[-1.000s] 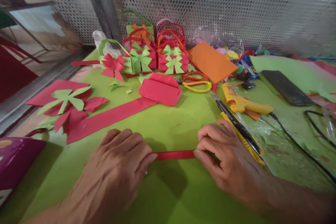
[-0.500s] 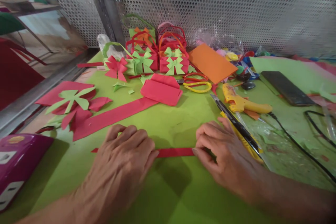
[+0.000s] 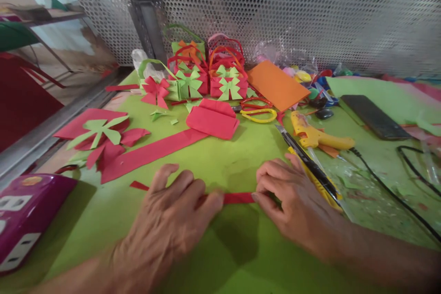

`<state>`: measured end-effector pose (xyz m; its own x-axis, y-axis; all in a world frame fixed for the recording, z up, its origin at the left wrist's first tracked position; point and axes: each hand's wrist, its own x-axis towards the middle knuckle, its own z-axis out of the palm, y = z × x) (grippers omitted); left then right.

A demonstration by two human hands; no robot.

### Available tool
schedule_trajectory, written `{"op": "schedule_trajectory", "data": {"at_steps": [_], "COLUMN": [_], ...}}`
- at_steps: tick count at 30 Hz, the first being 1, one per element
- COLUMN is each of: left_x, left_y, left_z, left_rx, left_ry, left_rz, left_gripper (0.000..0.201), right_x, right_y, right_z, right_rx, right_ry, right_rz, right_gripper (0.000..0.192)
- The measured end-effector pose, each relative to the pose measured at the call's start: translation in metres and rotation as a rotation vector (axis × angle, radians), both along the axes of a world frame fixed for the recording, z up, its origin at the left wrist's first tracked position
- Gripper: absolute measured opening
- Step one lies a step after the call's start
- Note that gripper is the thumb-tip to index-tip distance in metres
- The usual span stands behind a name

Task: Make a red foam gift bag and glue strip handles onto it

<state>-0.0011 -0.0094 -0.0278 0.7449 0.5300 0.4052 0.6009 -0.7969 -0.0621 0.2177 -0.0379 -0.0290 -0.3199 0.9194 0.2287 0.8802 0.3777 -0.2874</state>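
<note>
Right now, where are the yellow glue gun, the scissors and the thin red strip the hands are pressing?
yellow glue gun (image 3: 312, 135): head view, on its body.
scissors (image 3: 257, 109): head view, on the handle loops.
thin red strip (image 3: 237, 198): head view, on the bare stretch between the hands.

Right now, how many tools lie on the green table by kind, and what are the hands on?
Yellow hot glue gun: 1
Yellow-and-black utility knife: 1
Scissors, one red-handled pair and one yellow-handled pair: 2
Total: 4
Left hand and right hand both press the narrow red paper strip on the green table.
</note>
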Motion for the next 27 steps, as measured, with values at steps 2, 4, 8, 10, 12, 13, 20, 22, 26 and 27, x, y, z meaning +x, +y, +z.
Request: {"op": "schedule_trajectory", "data": {"at_steps": [2,4,8,10,12,13,20,22,26,27], "left_x": [0.001,0.003,0.004,0.004,0.003,0.002,0.002,0.002,0.003,0.003], "left_y": [0.001,0.002,0.004,0.005,0.006,0.006,0.009,0.01,0.008,0.008], "left_z": [0.001,0.003,0.006,0.004,0.002,0.001,0.0,-0.001,-0.001,-0.001], "left_rx": [0.037,0.046,-0.008,-0.011,-0.021,-0.025,0.026,0.025,0.06,0.059], "left_ry": [0.077,0.179,0.334,0.34,0.328,0.325,0.38,0.352,0.296,0.3], "left_rz": [-0.079,-0.117,-0.11,-0.116,-0.126,-0.13,-0.134,-0.156,-0.127,-0.111], "left_gripper": [0.032,0.036,0.035,0.031,0.026,0.025,0.044,0.041,0.031,0.029], "right_x": [0.0,0.0,-0.001,0.0,0.001,0.002,0.015,0.016,0.004,-0.001], "right_y": [0.0,0.0,-0.001,-0.001,-0.001,-0.001,0.009,0.007,-0.008,-0.012], "right_z": [0.001,0.002,0.006,0.007,0.008,0.008,0.017,0.019,0.018,0.015], "right_rx": [-0.023,-0.045,-0.098,-0.116,-0.123,-0.129,-0.114,-0.041,0.206,0.233], "right_ry": [0.004,0.006,-0.022,-0.031,-0.043,-0.057,-0.228,-0.228,-0.322,-0.373], "right_rz": [-0.002,-0.01,-0.029,-0.039,-0.053,-0.06,-0.117,-0.081,0.196,0.24], "right_gripper": [0.021,0.021,0.02,0.019,0.019,0.02,0.022,0.021,0.03,0.029]}}
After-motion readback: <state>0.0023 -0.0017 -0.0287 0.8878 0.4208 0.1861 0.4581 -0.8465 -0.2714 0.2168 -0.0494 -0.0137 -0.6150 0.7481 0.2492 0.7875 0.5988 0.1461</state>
